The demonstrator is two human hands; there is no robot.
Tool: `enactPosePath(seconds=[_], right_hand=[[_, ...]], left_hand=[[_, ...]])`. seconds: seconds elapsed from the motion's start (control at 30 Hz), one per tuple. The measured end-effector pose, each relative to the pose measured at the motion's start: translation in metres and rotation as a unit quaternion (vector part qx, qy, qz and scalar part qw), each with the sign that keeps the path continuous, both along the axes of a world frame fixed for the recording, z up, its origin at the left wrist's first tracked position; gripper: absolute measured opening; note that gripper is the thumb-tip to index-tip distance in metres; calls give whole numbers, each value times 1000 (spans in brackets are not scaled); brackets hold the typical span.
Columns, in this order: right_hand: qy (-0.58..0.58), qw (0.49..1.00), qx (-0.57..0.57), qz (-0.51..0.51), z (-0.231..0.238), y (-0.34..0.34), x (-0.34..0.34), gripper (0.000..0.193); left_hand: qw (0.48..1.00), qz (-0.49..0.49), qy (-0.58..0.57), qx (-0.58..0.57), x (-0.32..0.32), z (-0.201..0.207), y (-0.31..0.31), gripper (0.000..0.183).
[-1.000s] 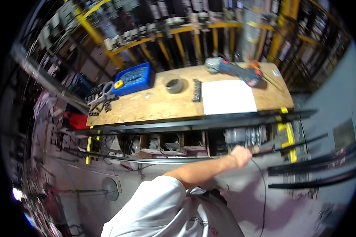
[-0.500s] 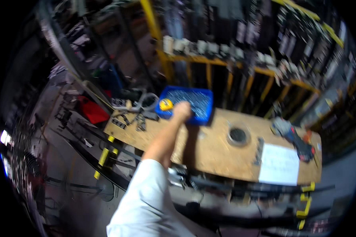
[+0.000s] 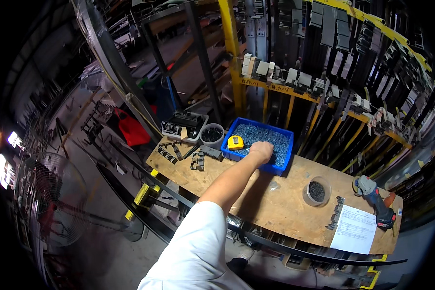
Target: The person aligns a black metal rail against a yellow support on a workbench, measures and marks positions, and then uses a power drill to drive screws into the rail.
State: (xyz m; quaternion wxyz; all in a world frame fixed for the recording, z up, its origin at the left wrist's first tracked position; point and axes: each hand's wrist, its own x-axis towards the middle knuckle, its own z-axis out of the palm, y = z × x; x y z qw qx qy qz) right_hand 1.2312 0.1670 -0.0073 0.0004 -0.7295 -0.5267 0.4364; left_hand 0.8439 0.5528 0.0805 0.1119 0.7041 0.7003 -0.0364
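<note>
My left hand [image 3: 261,152] reaches over the near side of a blue plastic bin [image 3: 279,170], with its arm in a white short sleeve. The bin holds many small bluish metal pieces [image 3: 261,133], probably screws. The hand's fingers are curled down among them, and whatever they grip is hidden. A yellow tape measure [image 3: 235,142] lies on the pieces at the bin's left end, left of my hand. My right hand is out of view.
The bin stands on a wooden bench [image 3: 290,217]. Left are a round tub [image 3: 211,134], a parts tray [image 3: 183,125] and black brackets [image 3: 198,159]. Right are a clear tub [image 3: 317,191], a paper sheet [image 3: 354,229] and a cordless angle grinder [image 3: 377,200]. Behind stands a yellow rack [image 3: 234,58].
The view has shifted and sharpened, so the bench sits lower and farther right. My left hand has moved a little farther right over the bin. The tape measure stays in the bin.
</note>
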Motion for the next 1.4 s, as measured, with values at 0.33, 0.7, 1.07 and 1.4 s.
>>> enactPosePath(seconds=[0.33,0.7,1.07,1.4], right_hand=[[-17,998,-42,-42,-17,-85,29,39],[-64,997,19,-25,-49,-420,53,39],[-5,942,-163,-292,58,-342,44,68],[81,973,10,-217,154,-279,43,64]], left_hand=[[996,89,-2,-14,-17,3,-6,30],[999,14,38,35,-39,-39,29,24],[941,-172,-82,280,-114,-137,74,32],[704,74,-686,168,14,41,-61,18]])
